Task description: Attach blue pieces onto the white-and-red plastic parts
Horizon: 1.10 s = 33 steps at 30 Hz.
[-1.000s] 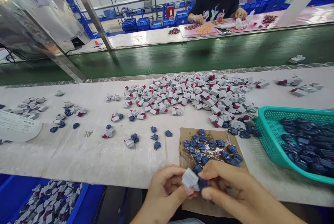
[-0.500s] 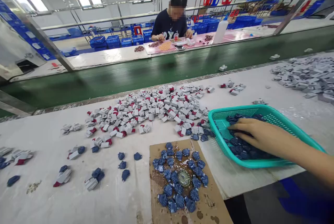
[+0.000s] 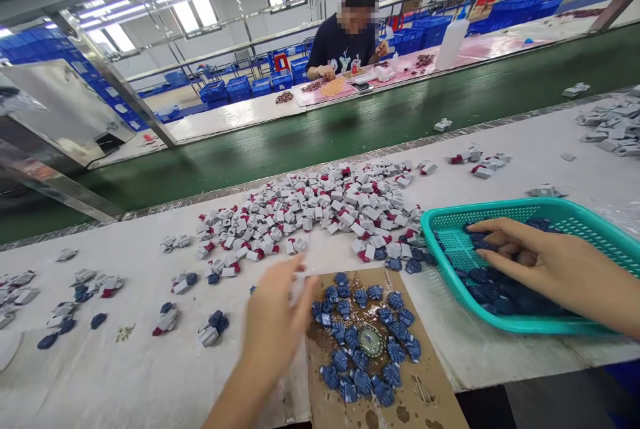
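Observation:
My right hand point(image 3: 537, 262) lies inside the teal basket point(image 3: 440, 221) on dark blue plastic parts point(image 3: 493, 279), fingers curled over them; what they grip is hidden. My left hand point(image 3: 277, 319) hovers, blurred by motion, above the table just left of a brown cardboard sheet point(image 3: 425, 392). Several blue parts point(image 3: 367, 339) ring a round metal cap point(image 3: 371, 340) on that sheet. A big heap of grey and red parts point(image 3: 320, 206) lies beyond the left hand.
Scattered grey, red and blue parts point(image 3: 173, 319) dot the white table to the left. A green conveyor belt point(image 3: 300, 142) runs behind the table. Across it a person in a dark shirt point(image 3: 345, 46) works at another bench. More grey parts point(image 3: 613, 126) lie at far right.
My left hand has come into view beside the cardboard. My right hand stays in the teal basket, a little further right. A second ago both hands held a grey and blue piece together.

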Motion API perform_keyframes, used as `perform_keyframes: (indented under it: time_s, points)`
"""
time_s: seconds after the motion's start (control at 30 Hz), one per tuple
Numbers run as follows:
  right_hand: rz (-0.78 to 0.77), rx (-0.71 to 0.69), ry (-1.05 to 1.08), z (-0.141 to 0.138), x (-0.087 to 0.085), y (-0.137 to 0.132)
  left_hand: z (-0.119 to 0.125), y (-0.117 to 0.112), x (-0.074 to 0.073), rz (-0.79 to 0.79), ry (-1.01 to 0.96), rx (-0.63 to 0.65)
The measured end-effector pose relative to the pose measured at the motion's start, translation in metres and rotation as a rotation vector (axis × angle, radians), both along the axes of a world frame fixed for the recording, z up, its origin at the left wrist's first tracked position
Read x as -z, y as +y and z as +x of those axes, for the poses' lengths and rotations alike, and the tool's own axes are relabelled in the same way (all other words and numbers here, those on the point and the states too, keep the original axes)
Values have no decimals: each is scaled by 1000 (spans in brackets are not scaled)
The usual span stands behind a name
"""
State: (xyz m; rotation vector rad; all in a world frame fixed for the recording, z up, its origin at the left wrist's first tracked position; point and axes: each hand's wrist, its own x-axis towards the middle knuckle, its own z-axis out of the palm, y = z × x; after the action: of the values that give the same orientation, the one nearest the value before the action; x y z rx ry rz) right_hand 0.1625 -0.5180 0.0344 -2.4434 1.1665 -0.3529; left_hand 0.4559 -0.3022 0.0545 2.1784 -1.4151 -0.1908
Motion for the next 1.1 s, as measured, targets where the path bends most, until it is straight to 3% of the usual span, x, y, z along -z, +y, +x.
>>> perform_keyframes:
  time_s: [0.1, 0.17, 0.23, 0.3, 0.37, 0.47, 0.57, 0.67, 0.73, 0.87, 0.97, 1.1]
  points:
    - [-35, 32, -53, -8, 1, 15, -26, -54, -8, 270, -92, 113]
    - [-123, 7, -94, -15, 0, 30, -38, -84, -9, 306, -116, 136]
    - [-242, -71, -158, -18, -3, 47, -43, -100, -7, 307, -112, 148]
    - [-331, -135, -257, -14, -9, 66, -41, -100, -5, 296, -68, 159]
    - [-339, -167, -362, -1, -15, 85, -35, -92, -3, 258, 7, 153]
    - [-222, -256, -471, 27, -19, 112, -24, -70, -3, 138, 147, 129]
    - [-144, -397, -496, 56, -13, 136, -16, -41, -6, 19, 272, 67]
    - [-230, -451, -469, 77, 0, 150, -12, -6, -10, -82, 512, -25]
    - [-287, -464, -438, 86, 8, 154, -11, 17, -12, -146, 659, -81]
    - [-316, -542, -371, 95, 16, 155, -15, 49, -9, -242, 735, -107]
    - [-307, -608, -326, 97, 16, 152, -21, 60, -6, -272, 857, -50]
    - [-256, -639, -294, 94, 11, 144, -24, 68, -7, -187, 923, -55]
